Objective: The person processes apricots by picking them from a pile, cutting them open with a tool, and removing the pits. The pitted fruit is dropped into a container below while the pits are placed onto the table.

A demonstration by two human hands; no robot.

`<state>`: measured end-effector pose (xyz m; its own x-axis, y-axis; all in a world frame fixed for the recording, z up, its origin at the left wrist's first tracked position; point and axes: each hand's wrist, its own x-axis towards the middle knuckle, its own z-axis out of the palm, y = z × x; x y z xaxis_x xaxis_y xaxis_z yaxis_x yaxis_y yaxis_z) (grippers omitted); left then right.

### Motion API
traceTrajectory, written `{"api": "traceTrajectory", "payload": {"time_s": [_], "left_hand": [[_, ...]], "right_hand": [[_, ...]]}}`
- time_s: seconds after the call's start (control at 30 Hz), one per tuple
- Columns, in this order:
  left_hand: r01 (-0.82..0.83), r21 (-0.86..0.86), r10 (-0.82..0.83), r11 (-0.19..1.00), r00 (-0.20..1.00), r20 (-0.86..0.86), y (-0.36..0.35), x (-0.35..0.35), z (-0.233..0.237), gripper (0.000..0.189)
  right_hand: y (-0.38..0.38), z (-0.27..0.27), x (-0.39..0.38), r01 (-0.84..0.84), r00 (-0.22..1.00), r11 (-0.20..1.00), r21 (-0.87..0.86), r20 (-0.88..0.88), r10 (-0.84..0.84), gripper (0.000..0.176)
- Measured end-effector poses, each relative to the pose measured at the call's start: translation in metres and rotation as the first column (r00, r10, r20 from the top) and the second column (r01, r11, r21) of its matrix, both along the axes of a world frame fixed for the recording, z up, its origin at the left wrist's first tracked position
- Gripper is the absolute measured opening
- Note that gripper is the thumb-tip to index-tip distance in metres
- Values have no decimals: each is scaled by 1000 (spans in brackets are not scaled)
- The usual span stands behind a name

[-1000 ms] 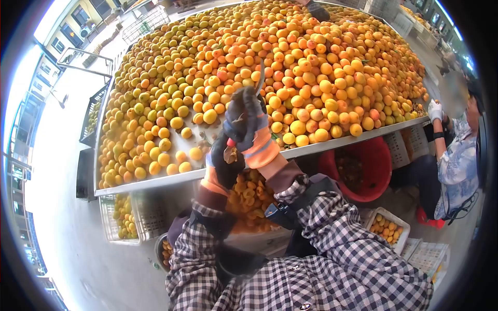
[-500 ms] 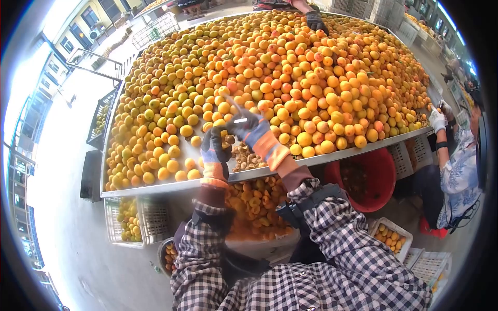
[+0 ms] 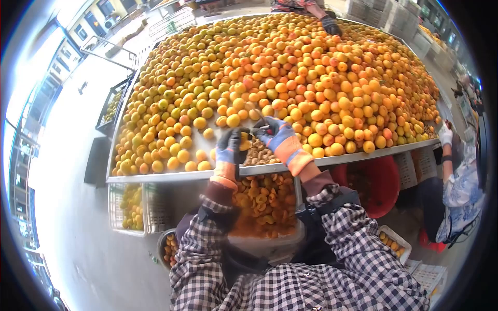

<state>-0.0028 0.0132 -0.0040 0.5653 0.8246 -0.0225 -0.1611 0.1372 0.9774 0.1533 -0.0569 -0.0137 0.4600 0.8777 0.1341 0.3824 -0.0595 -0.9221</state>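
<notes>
Gripping an orange-yellow fruit [image 3: 244,143] between its fingers, the left hand [image 3: 229,147] sits just beside the right hand [image 3: 277,136], which is closed around a knife [image 3: 254,110] whose blurred blade points up past the fingers. Right under the hands, brown pits [image 3: 260,154] lie on the bench [image 3: 155,178]. Beyond both hands spreads a heap of whole fruit [image 3: 290,67]; on their near side, below the bench's edge, are fruit halves [image 3: 264,202].
</notes>
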Motion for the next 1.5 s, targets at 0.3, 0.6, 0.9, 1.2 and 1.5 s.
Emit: {"api": "traceTrajectory", "payload": {"time_s": [0.3, 0.6, 0.9, 1.2, 1.5], "left_hand": [[394, 462, -138, 795, 858, -494, 5, -48, 25, 18], [446, 608, 541, 657, 283, -792, 70, -93, 10, 28], [541, 490, 486, 684, 163, -858, 91, -79, -10, 26], [-17, -66, 1, 998, 972, -233, 68, -73, 26, 35], [268, 24, -266, 963, 962, -57, 28, -53, 33, 46]], "right_hand": [[-10, 10, 5, -31, 997, 996, 89, -71, 37, 19], [-13, 25, -5, -67, 995, 997, 40, -73, 70, 22], [-16, 18, -7, -112, 993, 993, -19, 20, 113, 19], [-24, 35, -23, -148, 978, 985, -85, 136, 159, 15], [-28, 32, -32, -227, 929, 972, 60, 312, 198, 16]]}}
